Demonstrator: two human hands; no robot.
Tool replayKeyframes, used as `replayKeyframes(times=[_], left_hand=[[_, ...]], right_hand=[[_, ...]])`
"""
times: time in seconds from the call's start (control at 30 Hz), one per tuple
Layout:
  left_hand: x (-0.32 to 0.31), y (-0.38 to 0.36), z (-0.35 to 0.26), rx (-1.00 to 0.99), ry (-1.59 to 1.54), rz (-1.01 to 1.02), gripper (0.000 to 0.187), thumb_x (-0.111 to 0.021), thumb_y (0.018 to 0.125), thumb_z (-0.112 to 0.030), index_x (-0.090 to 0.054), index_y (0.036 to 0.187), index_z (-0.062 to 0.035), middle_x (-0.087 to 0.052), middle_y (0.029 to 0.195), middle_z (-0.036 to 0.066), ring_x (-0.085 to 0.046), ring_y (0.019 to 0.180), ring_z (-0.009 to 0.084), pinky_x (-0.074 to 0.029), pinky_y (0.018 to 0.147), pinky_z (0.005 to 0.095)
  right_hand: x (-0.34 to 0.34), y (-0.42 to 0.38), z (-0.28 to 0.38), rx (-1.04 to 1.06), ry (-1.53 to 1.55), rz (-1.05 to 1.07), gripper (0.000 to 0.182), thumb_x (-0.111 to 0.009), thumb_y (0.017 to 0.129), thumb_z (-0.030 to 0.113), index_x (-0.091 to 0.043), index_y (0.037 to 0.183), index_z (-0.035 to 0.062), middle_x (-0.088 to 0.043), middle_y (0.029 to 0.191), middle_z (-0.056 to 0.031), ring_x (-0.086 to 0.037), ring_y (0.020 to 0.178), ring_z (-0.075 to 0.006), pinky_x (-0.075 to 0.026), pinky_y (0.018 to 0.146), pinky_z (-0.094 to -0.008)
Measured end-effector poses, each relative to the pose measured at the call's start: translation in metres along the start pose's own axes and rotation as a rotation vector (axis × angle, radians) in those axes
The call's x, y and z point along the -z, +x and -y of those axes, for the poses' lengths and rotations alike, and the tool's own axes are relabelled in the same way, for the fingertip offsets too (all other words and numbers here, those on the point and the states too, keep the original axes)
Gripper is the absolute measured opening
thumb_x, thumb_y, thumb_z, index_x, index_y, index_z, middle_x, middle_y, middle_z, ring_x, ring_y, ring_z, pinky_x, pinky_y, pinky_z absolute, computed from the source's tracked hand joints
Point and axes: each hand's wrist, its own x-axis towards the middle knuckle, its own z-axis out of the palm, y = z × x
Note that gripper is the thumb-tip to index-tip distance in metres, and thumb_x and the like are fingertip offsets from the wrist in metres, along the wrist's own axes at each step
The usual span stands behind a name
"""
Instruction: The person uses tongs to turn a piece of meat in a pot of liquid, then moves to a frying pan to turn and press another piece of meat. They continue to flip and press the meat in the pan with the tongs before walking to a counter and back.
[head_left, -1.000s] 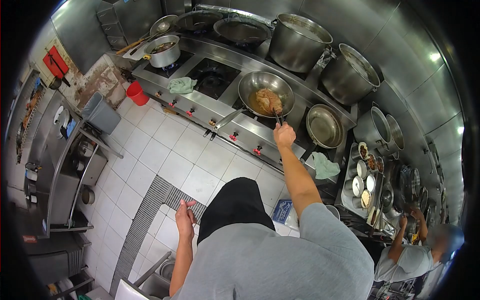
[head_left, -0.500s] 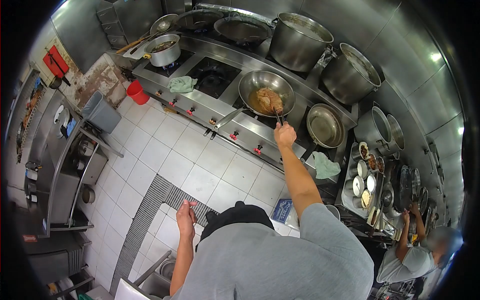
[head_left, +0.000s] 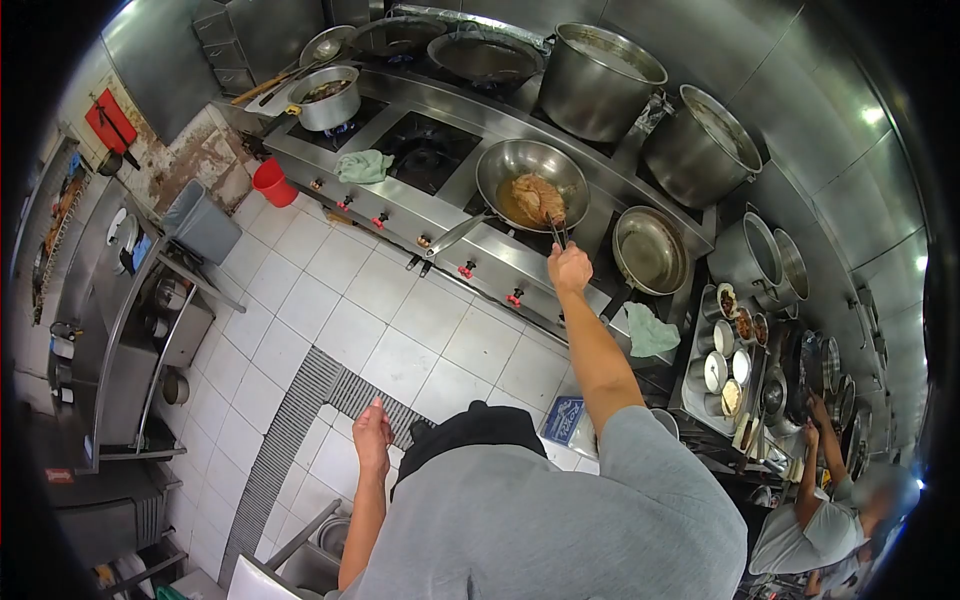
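My right hand point(head_left: 570, 268) is closed around a pair of metal tongs point(head_left: 557, 232) at the front rim of a steel frying pan point(head_left: 505, 158). The tongs' tips meet the lower edge of a browned piece of meat point(head_left: 537, 197), which lies in shallow oil. Whether the tips pinch it is too small to tell. The pan's long handle point(head_left: 462, 236) points toward the front left and nothing holds it. Low on the left, beside my body and over the floor, my left hand point(head_left: 373, 437) is empty with its fingers loosely apart.
A second frying pan point(head_left: 650, 250) sits right of the first, near a green cloth point(head_left: 651, 331). Tall stockpots point(head_left: 600, 85) stand behind. A smaller pot point(head_left: 328, 103) is over a flame at left. A co-worker point(head_left: 815, 530) works at the right counter, beside ingredient containers point(head_left: 715, 372).
The meat has shifted slightly in the pan. My left hand's fingers have turned a little. At right, the co-worker's arms have moved.
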Motion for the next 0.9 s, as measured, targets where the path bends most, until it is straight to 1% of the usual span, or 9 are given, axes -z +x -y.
replayKeyframes(times=[0.33,0.63,0.9], left_hand=[[-0.002,-0.002,-0.004,-0.045,-0.015,0.019,0.040,-0.046,0.096,-0.037,-0.052,0.070,-0.0070,-0.032,0.044,-0.005,-0.024,0.037,0.0059,-0.020,0.038,0.0235],[-0.002,-0.003,-0.006,-0.053,0.003,0.027,0.039,-0.045,0.096,-0.036,-0.053,0.073,-0.0058,-0.034,0.046,-0.003,-0.028,0.038,0.0064,-0.024,0.039,0.0232],[-0.003,-0.002,-0.012,-0.036,0.026,0.032,0.039,-0.045,0.096,-0.035,-0.053,0.073,-0.0051,-0.033,0.045,-0.003,-0.027,0.038,0.0069,-0.025,0.038,0.0233]], right_hand=[[0.004,0.001,0.001,-0.018,-0.002,0.029,0.032,-0.059,0.082,0.032,-0.065,0.089,0.0017,-0.065,0.084,-0.0219,-0.064,0.083,-0.0380,-0.049,0.075,-0.0445],[0.007,-0.001,0.004,-0.016,-0.001,0.033,0.033,-0.059,0.082,0.033,-0.064,0.090,0.0010,-0.065,0.083,-0.0225,-0.063,0.082,-0.0384,-0.049,0.075,-0.0451],[0.004,0.001,0.001,-0.003,-0.002,0.038,0.032,-0.058,0.083,0.033,-0.064,0.089,0.0013,-0.065,0.082,-0.0217,-0.063,0.082,-0.0385,-0.049,0.075,-0.0448]])
